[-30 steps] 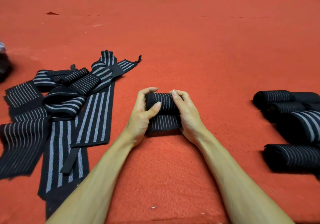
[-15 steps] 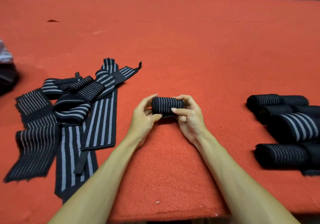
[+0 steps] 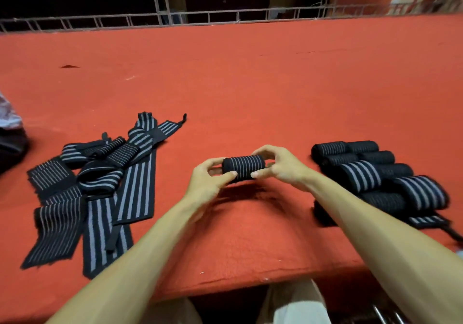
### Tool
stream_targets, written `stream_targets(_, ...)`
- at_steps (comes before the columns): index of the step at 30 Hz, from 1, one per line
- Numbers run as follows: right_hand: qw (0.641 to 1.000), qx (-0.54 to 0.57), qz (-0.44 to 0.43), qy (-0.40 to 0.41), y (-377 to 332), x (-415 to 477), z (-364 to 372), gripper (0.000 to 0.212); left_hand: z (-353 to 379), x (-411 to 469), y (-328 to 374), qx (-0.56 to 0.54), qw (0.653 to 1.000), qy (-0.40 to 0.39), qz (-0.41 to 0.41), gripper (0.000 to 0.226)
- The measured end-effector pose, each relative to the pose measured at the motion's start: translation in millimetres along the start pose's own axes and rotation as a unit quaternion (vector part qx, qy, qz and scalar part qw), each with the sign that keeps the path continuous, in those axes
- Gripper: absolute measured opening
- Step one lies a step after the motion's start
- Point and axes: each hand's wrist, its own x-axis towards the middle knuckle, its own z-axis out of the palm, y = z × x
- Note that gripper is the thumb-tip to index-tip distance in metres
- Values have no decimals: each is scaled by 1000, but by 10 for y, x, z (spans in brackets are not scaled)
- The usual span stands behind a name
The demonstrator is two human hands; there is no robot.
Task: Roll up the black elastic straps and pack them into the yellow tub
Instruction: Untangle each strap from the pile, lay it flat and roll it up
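Both hands, left hand (image 3: 208, 180) and right hand (image 3: 280, 167), hold a rolled black elastic strap with grey stripes (image 3: 243, 167) by its ends, just above the red felt-covered desk (image 3: 250, 85). Soft, light and springy, it probably needs a pinching grip to stay wound.

From my feed: both forearms bare to the frame edge, no sleeves, no watch, no rings, no gloves on left hand (image 3: 208, 185) or right hand (image 3: 283, 168). Nails short, unpainted. Light beige trousers (image 3: 295, 303) show at the bottom edge.
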Motion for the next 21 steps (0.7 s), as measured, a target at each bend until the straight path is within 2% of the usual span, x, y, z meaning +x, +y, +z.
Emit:
stream_targets(3, 990, -125, 38, -45, -57, -186, -463, 48, 318, -68, 123, 12, 999, -35, 9, 38)
stream_targets(5, 983, -174, 46, -39, -42, -301, -769, 44, 584, -127, 164, -2, 998, -55, -6, 37)
stream_targets(9, 982, -162, 66, 68, 46, -459, -1176, 30, 1002, -232, 143, -56, 992, -93, -63, 34)
stream_targets(12, 975, -163, 72, 131, 117, -517, -1329, 25, 1214, -250, 69, -55, 988, -119, -83, 30)
stream_targets(16, 973, -156, 70, 153, 210, -520, -1381, 25, 1418, -240, -7, 0, 984, -161, -72, 30)
stream_targets(21, 974, -167, 61, 143, 256, -455, -1300, 23, 1498, -190, -113, 87, 984, -154, -16, 30)
